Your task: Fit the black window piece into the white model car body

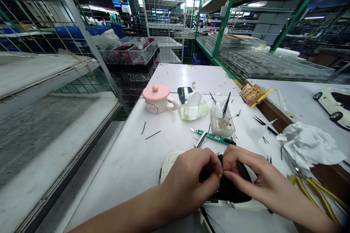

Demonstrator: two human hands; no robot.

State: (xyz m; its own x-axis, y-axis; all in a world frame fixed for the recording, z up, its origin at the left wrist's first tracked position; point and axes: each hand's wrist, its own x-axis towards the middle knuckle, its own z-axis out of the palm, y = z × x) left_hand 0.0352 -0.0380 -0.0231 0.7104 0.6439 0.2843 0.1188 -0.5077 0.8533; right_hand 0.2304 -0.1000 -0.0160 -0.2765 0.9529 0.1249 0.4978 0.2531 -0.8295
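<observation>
My left hand [191, 178] and my right hand [248, 174] rest on a white model car body [169, 162] with a dark window area [226, 189] at the near edge of the white table [131, 156]. Both hands are closed in a pinch and their fingertips meet above the dark part. What they pinch is too small to make out. A green utility knife [216, 137] and tweezers [201, 140] lie just beyond the hands.
Farther back stand a pink lidded mug [157, 98], a phone [183, 93], a tissue pack [193, 107] and a clear cup of tools [222, 118]. Crumpled white paper [306, 143], yellow-handled pliers [314, 185] and another white model car [333, 105] are at right. Metal shelving stands at left.
</observation>
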